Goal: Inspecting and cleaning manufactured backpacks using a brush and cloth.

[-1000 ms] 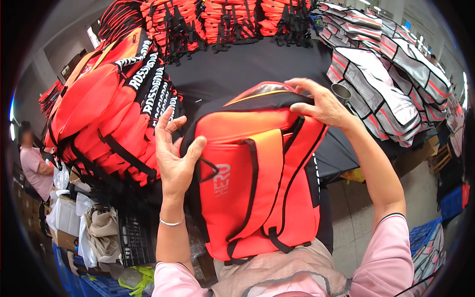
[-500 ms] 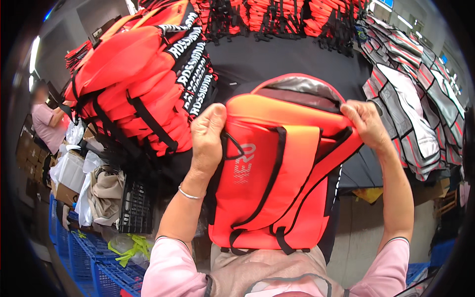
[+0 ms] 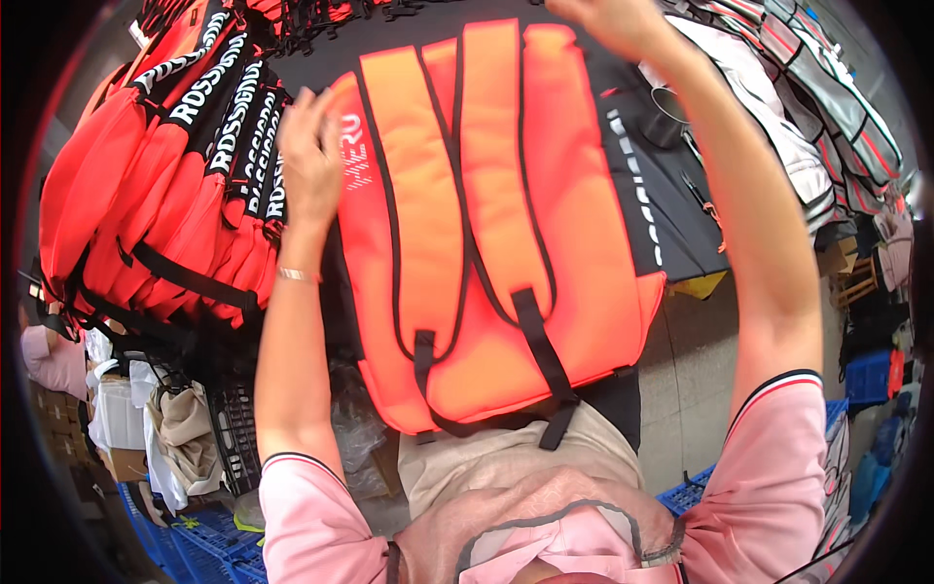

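A bright orange-red backpack [image 3: 593, 282] lies flat on the dark table, its two padded shoulder straps [image 3: 418, 195] facing up and crossing near the middle. Its lower end reaches my apron. At its upper left edge is my left hand [image 3: 313, 156], fingers loosely apart and slightly blurred; whether they touch the fabric I cannot tell. My right hand [image 3: 623, 27] is above the bag's upper right corner. The picture's top edge cuts off its fingertips, and motion smears it, so its grip is hidden.
Similar red backpacks [image 3: 156, 195] are stacked at the left. Grey and white bag pieces [image 3: 808, 107] pile up at the right. A dark metal cup [image 3: 664, 117] and a small cutting tool [image 3: 702, 200] lie on the table [image 3: 632, 88]. Blue crates [image 3: 195, 545] stand low at the left.
The backpack went from raised and gripped at its open top to lying flat on the table. My left hand left its upper corner for its side; my right hand moved up and away.
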Motion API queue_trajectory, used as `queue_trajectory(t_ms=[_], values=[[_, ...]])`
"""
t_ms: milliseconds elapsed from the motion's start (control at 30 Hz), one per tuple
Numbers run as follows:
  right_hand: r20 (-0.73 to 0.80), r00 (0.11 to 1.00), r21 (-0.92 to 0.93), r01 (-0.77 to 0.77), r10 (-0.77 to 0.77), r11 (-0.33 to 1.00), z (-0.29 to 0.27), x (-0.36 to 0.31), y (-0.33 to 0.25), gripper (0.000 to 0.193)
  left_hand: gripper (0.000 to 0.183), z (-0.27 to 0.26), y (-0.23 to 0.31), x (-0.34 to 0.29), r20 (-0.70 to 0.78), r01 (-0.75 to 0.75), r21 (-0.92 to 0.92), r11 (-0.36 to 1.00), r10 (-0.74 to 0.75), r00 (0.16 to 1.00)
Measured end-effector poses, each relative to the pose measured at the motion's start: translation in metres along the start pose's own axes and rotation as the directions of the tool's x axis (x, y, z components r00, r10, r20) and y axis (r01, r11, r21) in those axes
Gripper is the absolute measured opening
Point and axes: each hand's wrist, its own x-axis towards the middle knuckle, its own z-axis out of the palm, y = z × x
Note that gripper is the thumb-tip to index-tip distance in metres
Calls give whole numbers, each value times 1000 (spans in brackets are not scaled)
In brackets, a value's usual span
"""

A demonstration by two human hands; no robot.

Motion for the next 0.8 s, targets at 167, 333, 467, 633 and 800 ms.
queue_trajectory(t_ms=[167, 333, 467, 633, 800], values=[[292, 954, -332, 43, 60, 942, 114, -170, 29, 54, 46, 14, -3, -137, 598, -7, 309, 951, -188, 779], [369, 915, -340, -30, 162, 940, 126, -251, -26, 61, 43, -27, 21, -149, 643, 4, 283, 959, -193, 741], [414, 845, -77, 402, -337, 913, 121, -260, -57, 47, 37, -41, 42, -142, 738, -100, 30, 995, 45, 674], [218, 807, 83, 545, -549, 834, 105, -161, -82, 45, 38, -1, 59, -60, 447, -245, -256, 935, 339, 828], [59, 921, -94, 390, -386, 916, 145, -46, -55, 53, 24, 52, 16, 47, 449, 386, -470, 793, -161, 879]])
